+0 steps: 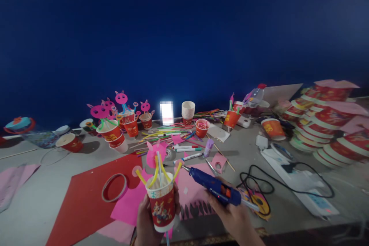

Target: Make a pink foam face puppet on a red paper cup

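My left hand (pixel 144 217) is wrapped round a red paper cup (pixel 162 209) with a printed cartoon figure. Yellow straws (pixel 157 169) and a clear straw rise out of this cup, and a pink paper animal head (pixel 155 154) tops them. Small pink paper discs sit at the outer straw ends. In my right hand (pixel 223 205) is a blue hot glue gun (pixel 215 185), a glue stick protruding from its rear. Its metal nozzle points left, close to the tip of the right yellow straw; whether they touch I cannot tell.
Stacked red cups (pixel 323 123) stand at the right, near a white power strip (pixel 300 184) and looped black cable (pixel 256 180). Cups with pink paper heads (pixel 111 132) stand back left. Red card (pixel 86 196), a tape roll (pixel 113 187) and pens (pixel 187 148) lie on the grey table.
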